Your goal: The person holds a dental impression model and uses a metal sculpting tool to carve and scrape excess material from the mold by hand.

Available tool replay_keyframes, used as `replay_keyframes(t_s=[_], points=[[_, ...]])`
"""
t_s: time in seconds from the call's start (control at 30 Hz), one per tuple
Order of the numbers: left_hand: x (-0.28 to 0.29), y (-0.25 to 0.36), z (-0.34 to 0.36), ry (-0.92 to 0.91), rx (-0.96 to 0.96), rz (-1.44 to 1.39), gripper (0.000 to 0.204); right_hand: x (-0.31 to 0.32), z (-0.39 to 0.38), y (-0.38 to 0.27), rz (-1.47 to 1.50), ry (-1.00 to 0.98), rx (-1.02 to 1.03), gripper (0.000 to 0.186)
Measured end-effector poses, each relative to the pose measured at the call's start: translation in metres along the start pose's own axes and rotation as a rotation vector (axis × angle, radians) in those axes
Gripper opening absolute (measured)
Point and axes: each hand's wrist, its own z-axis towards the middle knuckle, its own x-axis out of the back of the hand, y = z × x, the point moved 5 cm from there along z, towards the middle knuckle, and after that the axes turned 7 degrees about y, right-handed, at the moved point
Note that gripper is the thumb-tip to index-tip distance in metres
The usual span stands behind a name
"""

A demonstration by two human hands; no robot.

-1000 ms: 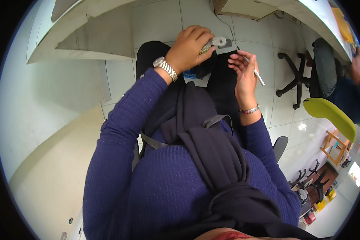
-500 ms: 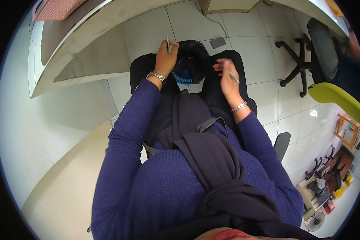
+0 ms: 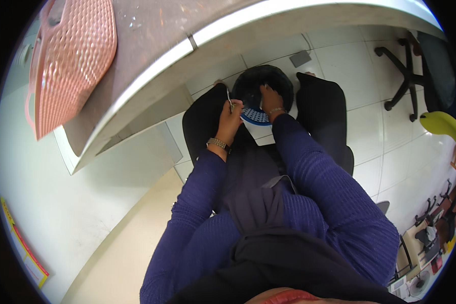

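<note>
- From where I stand, the left hand (image 3: 230, 121) is closed around a slim, pale, shiny object (image 3: 230, 99), its thin end poking up past the fingers; it is too small for me to tell its kind.
- That hand hovers just outside the near left side of a round blue plastic bin (image 3: 257, 118) with a latticed wall, which stands on the pale tiled floor (image 3: 357, 86) between the person's knees.
- A black plastic liner (image 3: 244, 83) covers the bin's inside and folds over its rim.
- The right hand (image 3: 272, 98) reaches down over the bin's opening, fingers pointing in; I can't tell how wide they are or whether they grip anything.
- A silver metal-link watch (image 3: 219, 144) circles the left wrist, and a thin bracelet (image 3: 276, 110) the right.
- Black trousers (image 3: 323, 104) cover both bent knees, one on each side of the bin.
- On the brown-topped desk (image 3: 152, 28), at its left end, there's a pink woven-textured basket (image 3: 81, 63).
- Beyond the bin, a small grey square box (image 3: 300, 59) lies on the tiles.
- Off to the right is a black five-legged chair base (image 3: 410, 79), near a lime-green chair part (image 3: 441, 124).
</note>
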Motion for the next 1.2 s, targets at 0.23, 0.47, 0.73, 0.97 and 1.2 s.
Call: replay_keyframes(t_s=[0.23,0.47,0.73,0.97,1.2], points=[[-0.006,0.001,0.002,-0.007,0.093,-0.051,0.027,-0.045,0.001,-0.007,-0.255,-0.123,0.323,0.036],[-0.011,0.002,0.002,-0.024,0.123,-0.097,0.028,-0.074,0.009,0.010,-0.387,-0.166,0.353,0.022],[-0.010,0.001,0.004,-0.016,0.130,-0.112,0.029,-0.097,-0.001,0.028,0.292,-0.849,0.021,0.031],[-0.010,0.002,0.002,-0.029,0.126,-0.109,0.028,-0.093,0.008,0.043,0.371,-0.695,-0.191,0.042],[-0.014,0.026,-0.004,-0.083,0.164,-0.461,0.033,-0.048,0.019,0.049,0.321,-0.080,-0.497,0.039]])
